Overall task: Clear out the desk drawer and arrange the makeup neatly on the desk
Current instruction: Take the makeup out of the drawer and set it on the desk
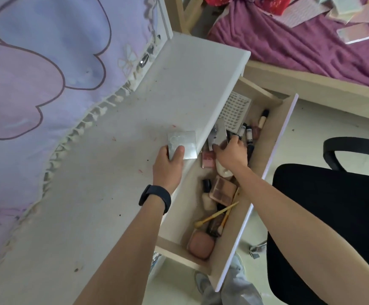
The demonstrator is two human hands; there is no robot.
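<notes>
Drawer: a pale wooden desk drawer with a white front is pulled out below the desk edge and crowded with makeup.
Drawer contents: a white perforated plastic basket sits at the far end, dark-capped tubes and bottles beside it. Nearer lie a flat pink rectangular compact, an open eyeshadow palette in brown and pink shades, crossed pale-handled brushes and a rounded dusty-pink case.
Right hand: the right hand is inside the drawer, thumb and fingers pinching the lower end of a shiny silver rectangular case, which stands tilted.
Left hand: the left hand, a black wristband on its wrist, grips a square silver mirrored compact by its near corner, flat on the desk by the front edge.
Desk: a white desk top, speckled with reddish and dark marks.
Surroundings: a lilac cloth with flower outlines hangs along the back; a black chair stands to the right; a purple bed cover lies beyond.
</notes>
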